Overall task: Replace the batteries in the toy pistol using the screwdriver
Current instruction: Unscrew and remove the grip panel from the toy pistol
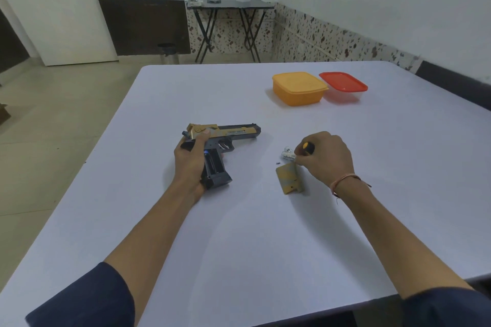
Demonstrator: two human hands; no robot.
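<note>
A gold and dark grey toy pistol (225,138) lies on its side on the white table (239,233), barrel pointing right. Its grip compartment is uncovered and looks dark inside. My left hand (190,164) holds the pistol at the grip, thumb on the gold slide. My right hand (325,156) is curled round a screwdriver (308,147) with a yellow and black handle. Its fingertips touch white batteries (288,154) lying on the table. The gold battery cover (289,178) lies just below them. A tiny dark screw (278,163) sits left of the batteries.
An orange lidded container (299,89) and a clear container with a red lid (344,86) stand at the far right of the table. A folding table (228,5) and a bin (167,53) stand by the far wall.
</note>
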